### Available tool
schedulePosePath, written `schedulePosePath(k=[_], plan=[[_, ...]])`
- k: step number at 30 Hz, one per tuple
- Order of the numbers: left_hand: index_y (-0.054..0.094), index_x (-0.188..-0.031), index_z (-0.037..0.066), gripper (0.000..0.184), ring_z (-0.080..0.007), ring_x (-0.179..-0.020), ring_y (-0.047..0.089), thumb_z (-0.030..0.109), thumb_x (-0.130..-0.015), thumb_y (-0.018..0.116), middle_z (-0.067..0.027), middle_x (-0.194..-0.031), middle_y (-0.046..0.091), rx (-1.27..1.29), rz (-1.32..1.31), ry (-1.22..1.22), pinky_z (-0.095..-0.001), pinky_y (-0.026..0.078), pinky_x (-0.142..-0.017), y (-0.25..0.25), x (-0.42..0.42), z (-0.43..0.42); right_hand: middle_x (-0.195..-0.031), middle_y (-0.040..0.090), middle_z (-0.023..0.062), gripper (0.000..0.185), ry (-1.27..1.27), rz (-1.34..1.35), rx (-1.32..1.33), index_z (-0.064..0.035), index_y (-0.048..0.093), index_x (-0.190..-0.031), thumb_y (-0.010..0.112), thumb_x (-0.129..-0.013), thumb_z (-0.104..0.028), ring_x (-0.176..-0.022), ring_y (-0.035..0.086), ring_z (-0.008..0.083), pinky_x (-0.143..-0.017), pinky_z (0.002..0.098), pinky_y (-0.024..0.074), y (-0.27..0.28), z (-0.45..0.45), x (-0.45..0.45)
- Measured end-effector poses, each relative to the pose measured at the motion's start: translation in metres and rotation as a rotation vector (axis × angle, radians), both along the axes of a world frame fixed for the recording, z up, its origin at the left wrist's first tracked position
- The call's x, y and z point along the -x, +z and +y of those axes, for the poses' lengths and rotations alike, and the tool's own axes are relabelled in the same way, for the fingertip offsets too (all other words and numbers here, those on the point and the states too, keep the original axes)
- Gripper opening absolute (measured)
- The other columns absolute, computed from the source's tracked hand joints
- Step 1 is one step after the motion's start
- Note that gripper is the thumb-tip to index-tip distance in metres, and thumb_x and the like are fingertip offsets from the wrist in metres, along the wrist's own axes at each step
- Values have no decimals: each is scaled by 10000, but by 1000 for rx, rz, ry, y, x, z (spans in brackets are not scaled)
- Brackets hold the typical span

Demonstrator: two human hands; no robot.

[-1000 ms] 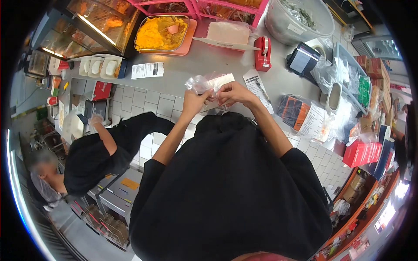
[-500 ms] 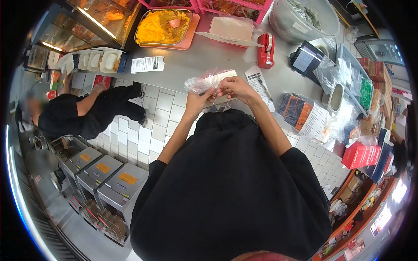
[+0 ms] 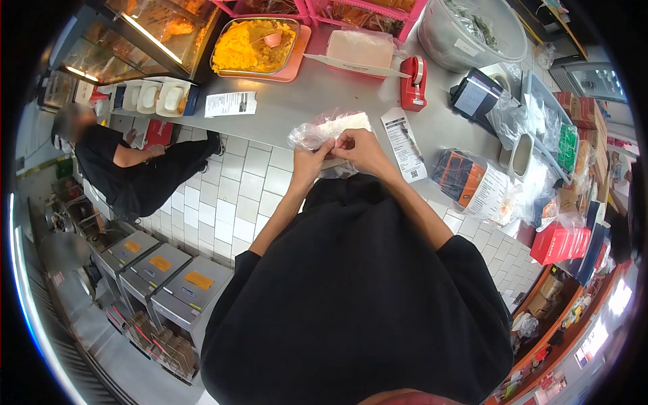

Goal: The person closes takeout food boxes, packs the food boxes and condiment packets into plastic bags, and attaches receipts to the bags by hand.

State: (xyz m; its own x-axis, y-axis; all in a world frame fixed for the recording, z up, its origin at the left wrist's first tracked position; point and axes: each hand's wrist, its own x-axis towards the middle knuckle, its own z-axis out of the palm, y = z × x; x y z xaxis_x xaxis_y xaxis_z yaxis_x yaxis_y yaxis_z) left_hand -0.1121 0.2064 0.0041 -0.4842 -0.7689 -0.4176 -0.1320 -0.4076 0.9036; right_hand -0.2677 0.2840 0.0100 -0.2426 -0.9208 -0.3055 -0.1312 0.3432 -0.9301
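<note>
While our black shirt (image 3: 358, 283) fills the lower middle of the view, the grey tabletop (image 3: 290, 101) stretches from side to side beyond it. Well apart from our hands, toward the far left, we see the tray of yellow food (image 3: 246, 46); ahead and to the right stands the red tape dispenser (image 3: 414, 84), and just beside our right hand lies the long receipt (image 3: 405, 145).

Directly beyond our fingers, at the near side of the tabletop, is the clear plastic bag (image 3: 307, 136) with a pale flat piece (image 3: 347, 124). Its long axis goes crosswise to our body, the right end tilted a little away from us. The crumpled end is nearer to our left hand (image 3: 308, 162), and the pale part is nearer to our right hand (image 3: 363, 150). Both hands are pinching at the near edge of the bag, between thumb and bent fingers, and their fingertips almost meet.

What exactly is between the fingertips we cannot make out, because the knuckles cover this small place and the plastic is transparent and shiny. We also cannot tell if the pale piece is inside the bag or under it, nor if the bag rests its weight on the tabletop. Some more thin plastic (image 3: 337, 170) shows below the hands, partly cut off by the shirt.
</note>
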Motion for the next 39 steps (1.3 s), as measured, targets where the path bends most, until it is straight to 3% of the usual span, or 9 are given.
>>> schedulePosePath(k=[15, 18, 21, 22, 24, 28, 30, 33, 39], plan=[[701, -894, 10, 250, -71, -535, 573, 256, -911, 745, -29, -702, 660, 128, -205, -224, -218, 468, -511, -16, 1, -12, -900, 653, 170, 141, -243, 562, 186, 13, 663, -941, 703, -855, -91, -805, 652, 335, -729, 411, 512, -16, -3, 2], [679, -812, 13, 304, -86, -553, 576, 293, -903, 756, -25, -690, 655, 649, -553, -494, -250, 472, -503, 16, -8, -15, -915, 647, 158, 158, -286, 533, 235, -5, 650, -966, 708, -859, -107, -794, 649, 329, -723, 417, 510, -25, 3, 22], [656, -837, 36, 284, -108, -593, 584, 293, -946, 710, -20, -696, 644, 564, -237, -455, -289, 483, -531, 39, -14, 17, -957, 630, 149, 214, -471, 499, 129, -43, 638, -1024, 716, -861, -158, -859, 639, 344, -746, 439, 510, -16, 28, 58], [637, -1024, 41, 296, -147, -799, 645, 324, -958, 688, -59, -931, 691, -69, -158, -617, -332, 519, -694, 64, 1, 22, -977, 622, 147, 239, -543, 501, 62, -59, 634, -1048, 719, -861, -180, -894, 634, 353, -759, 449, 509, -11, 41, 71], [542, -1209, 70, 393, -180, -996, 621, 346, -963, 676, -80, -1167, 629, -366, 253, -590, -346, 495, -853, 63, 44, 49, -1034, 610, 144, 278, -467, 707, -61, -72, 634, -1070, 734, -842, -194, -966, 610, 351, -794, 456, 505, -35, 66, 91], [433, -1328, 83, 532, -252, -1244, 512, 265, -916, 714, -108, -1355, 499, -655, 116, -215, -435, 444, -1020, -35, 149, 86, -1020, 613, 144, 264, -404, 894, -143, -76, 641, -1045, 737, -821, -178, -1021, 581, 361, -844, 465, 485, -92, 96, 97], [422, -1352, 69, 625, -271, -1249, 503, 228, -847, 753, -125, -1391, 489, -430, -225, 110, -462, 434, -1031, -123, 203, 101, -995, 607, 152, 235, -423, 921, -142, -76, 641, -1040, 713, -833, -161, -981, 578, 362, -821, 465, 484, -103, 103, 100], [419, -1360, 49, 676, -291, -1153, 547, 208, -803, 768, -153, -1326, 547, 42, -686, 340, -469, 442, -1010, -117, 233, 107, -1001, 595, 150, 214, -442, 761, -185, -68, 617, -1026, 712, -849, -144, -992, 567, 358, -819, 479, 485, -107, 110, 102], [674, -1104, 131, 305, -309, -1195, 521, 367, -912, 670, -70, -1080, 702, 147, -649, 10, -525, 350, -1030, -104, 211, 93, -1079, 594, 184, 258, -655, 838, -113, -35, 618, -1121, 668, -893, -147, -999, 581, 357, -852, 462, 476, -118, 119, 108]])
